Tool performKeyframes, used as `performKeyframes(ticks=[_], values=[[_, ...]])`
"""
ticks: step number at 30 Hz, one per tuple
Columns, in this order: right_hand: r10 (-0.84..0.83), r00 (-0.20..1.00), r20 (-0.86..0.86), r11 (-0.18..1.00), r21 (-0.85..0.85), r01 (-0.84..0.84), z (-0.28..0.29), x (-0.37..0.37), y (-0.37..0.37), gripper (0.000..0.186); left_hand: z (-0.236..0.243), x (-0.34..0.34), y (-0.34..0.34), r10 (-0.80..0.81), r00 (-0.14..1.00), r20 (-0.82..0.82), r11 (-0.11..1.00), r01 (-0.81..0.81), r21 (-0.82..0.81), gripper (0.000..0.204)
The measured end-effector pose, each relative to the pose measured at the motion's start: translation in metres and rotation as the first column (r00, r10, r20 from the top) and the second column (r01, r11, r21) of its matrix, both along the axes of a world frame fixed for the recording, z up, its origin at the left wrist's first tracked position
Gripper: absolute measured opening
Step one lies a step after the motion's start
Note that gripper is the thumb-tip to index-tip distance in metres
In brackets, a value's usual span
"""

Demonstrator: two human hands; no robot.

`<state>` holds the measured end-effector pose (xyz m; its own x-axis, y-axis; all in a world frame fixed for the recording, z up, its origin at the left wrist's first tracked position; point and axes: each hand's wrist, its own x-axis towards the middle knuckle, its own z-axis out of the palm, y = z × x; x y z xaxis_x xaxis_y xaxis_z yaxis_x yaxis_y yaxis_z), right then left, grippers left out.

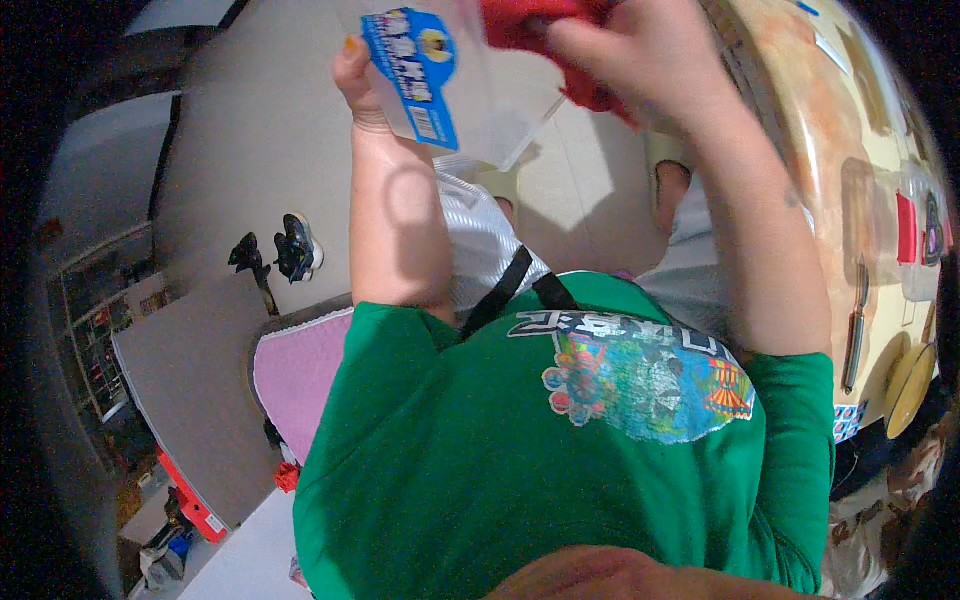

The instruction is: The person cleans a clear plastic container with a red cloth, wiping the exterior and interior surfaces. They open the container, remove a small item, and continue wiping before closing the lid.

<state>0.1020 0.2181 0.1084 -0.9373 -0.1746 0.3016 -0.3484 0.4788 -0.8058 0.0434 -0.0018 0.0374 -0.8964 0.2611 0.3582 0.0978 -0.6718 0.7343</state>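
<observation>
A clear plastic box (490, 120) with a blue label (410, 75) is up at the top middle of the head view. My left hand (355, 80) grips its left side, the thumb showing beside the label and the other fingers hidden behind it. To the right of the box, my right hand (645, 55) is closed on a red cloth (520, 25), which hangs at the box's upper right. Motion smears this hand and the cloth somewhat, and both run toward the top edge of the picture. Whether the cloth touches the box, I cannot tell.
Along the right stands a light table (810, 130) bearing a thin long-handled tool (857, 330), a red item (906, 228) and a round yellowish object (910, 390). Black shoes (297, 250) lie on the floor at left. A pink cushion (300, 365) is beside me, near a grey panel (200, 400).
</observation>
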Motion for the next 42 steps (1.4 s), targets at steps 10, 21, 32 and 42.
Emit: performKeyframes(ticks=[10, 21, 32, 42], values=[[0.053, 0.999, 0.01, 0.875, 0.481, -0.051, -0.079, -0.005, -0.029, 0.024, -0.021, 0.006, 0.031, 0.005, 0.996, 0.084, 0.995, 0.003, -0.099, 0.11], [-0.184, 0.948, 0.26, 0.905, 0.421, 0.06, -0.006, -0.017, 0.061, 0.03, 0.012, -0.012, -0.048, 0.091, 0.987, -0.135, 0.996, -0.091, 0.001, 0.111], [0.075, 0.958, 0.276, 0.995, -0.087, -0.053, -0.017, 0.001, 0.002, 0.035, -0.003, 0.002, 0.004, 0.08, 0.997, -0.01, 0.996, -0.08, -0.037, 0.113], [0.202, 0.979, -0.026, 0.979, -0.036, -0.202, -0.07, 0.009, -0.032, 0.037, -0.022, 0.01, 0.036, 0.03, 0.996, 0.087, 0.989, -0.017, -0.147, 0.114]])
